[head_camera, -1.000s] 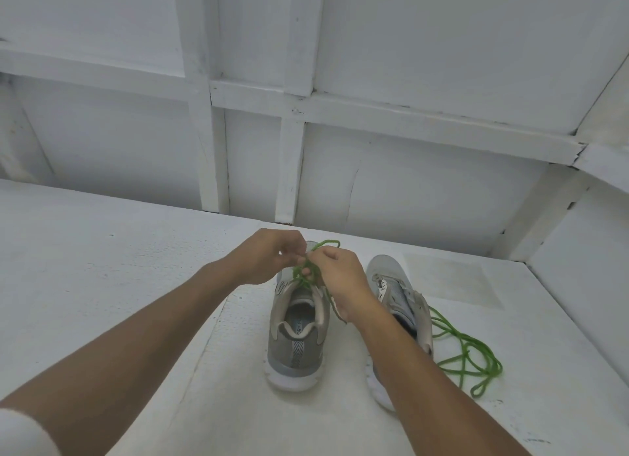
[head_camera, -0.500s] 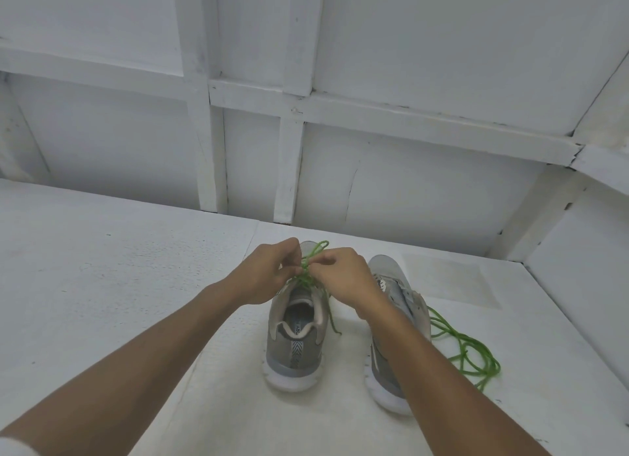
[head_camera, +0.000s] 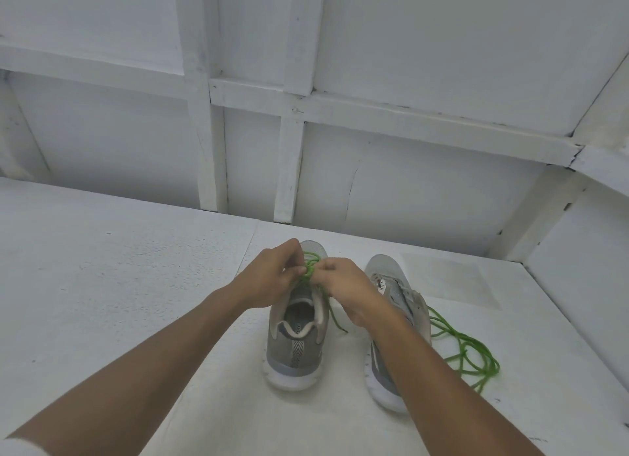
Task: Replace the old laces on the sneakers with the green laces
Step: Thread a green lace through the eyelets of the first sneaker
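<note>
You've got a white surface (head_camera: 119,285) holding one sneaker (head_camera: 294,353), another sneaker (head_camera: 391,278) just beside it, and a green lace (head_camera: 463,350) loose on its right.

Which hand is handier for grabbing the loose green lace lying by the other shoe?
Right hand: the coiled green lace lies right of the right-hand grey sneaker, on its side. The left hand would have to reach across that sneaker.

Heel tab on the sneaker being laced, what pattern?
Black-and-white chevron strip down the grey heel tab; head view shows it.
</note>
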Tool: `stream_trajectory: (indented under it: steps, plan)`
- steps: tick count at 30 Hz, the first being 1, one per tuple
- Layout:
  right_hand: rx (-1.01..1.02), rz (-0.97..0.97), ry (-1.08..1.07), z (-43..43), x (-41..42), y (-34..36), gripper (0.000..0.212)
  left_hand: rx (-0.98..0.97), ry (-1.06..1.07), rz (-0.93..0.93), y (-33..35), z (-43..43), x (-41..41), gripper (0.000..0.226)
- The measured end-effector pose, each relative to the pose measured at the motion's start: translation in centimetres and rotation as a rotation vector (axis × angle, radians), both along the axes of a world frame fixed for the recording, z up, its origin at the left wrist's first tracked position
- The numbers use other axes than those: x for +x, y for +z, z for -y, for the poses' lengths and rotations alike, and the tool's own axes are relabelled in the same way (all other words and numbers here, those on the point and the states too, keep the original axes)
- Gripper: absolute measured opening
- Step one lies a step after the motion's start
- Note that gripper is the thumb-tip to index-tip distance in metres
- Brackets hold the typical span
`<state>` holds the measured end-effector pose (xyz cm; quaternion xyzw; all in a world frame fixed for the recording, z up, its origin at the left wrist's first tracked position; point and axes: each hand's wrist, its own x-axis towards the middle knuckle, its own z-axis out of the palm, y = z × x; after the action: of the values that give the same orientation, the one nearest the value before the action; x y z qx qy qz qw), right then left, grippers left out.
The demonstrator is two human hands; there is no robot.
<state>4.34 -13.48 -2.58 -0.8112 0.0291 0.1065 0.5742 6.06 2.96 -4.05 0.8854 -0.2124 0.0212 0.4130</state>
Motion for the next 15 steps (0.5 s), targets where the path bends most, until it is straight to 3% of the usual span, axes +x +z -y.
stream_trajectory:
  steps: [3,5,7,10,15]
  plan:
    - [-0.228,0.41,-0.042,0.0,-0.7,-0.9,0.017,0.002,0.009,-0.016,0.1,0.1,0.1,0.011]
    - [-0.37,0.714,0.068,0.4,-0.7,-1.8,0.021,0.002,0.003,-0.031,0.2,0.1,0.2,0.008]
    - [-0.467,0.866,0.13,0.8,-0.6,-2.5,0.016,0.002,-0.006,-0.039,0.3,0.0,0.2,0.01]
    - [-0.432,0.865,0.09,1.2,-0.6,-2.7,0.018,-0.016,0.016,-0.049,0.5,-0.5,0.4,0.011]
    - [-0.394,0.666,0.228,1.7,-0.9,-2.2,0.015,-0.003,0.092,-0.078,0.4,-0.9,0.9,0.009]
